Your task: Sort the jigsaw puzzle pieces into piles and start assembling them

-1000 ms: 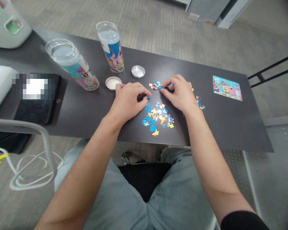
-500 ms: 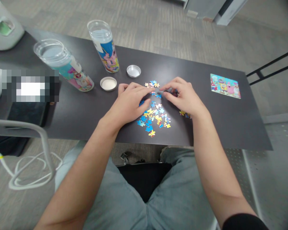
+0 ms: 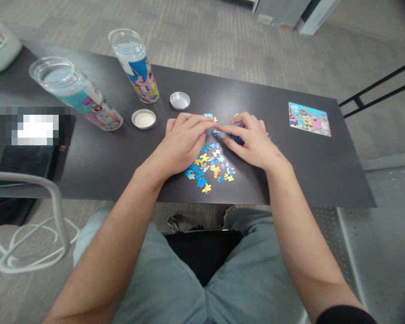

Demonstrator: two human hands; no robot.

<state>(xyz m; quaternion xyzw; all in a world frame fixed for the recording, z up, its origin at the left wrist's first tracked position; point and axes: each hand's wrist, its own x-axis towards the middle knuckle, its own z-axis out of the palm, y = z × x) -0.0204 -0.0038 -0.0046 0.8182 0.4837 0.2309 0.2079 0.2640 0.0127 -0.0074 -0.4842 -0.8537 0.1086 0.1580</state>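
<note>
My left hand [image 3: 182, 144] lies on the black table [image 3: 104, 157] with its fingers stretched flat, the tips resting on a small puzzle piece [image 3: 216, 132]. My right hand [image 3: 253, 141] meets it from the right, index finger and thumb pinched at that same piece, the other fingers curled over a few blue pieces [image 3: 236, 138]. A loose pile of colourful puzzle pieces [image 3: 209, 167] lies just below both hands. A small joined cluster [image 3: 209, 116] shows above the left fingertips.
A cartoon picture card [image 3: 309, 119] lies at the right. One clear printed tube [image 3: 77, 94] lies on its side at the left, another [image 3: 135, 65] stands upright. Two round lids [image 3: 143, 119] [image 3: 180, 100] sit between them. A dark flat device [image 3: 23, 157] lies far left.
The view has shifted, so everything sits further left. My left fingers have uncurled and stretched out flat. My right hand has come down from the upper cluster to meet them at one piece.
</note>
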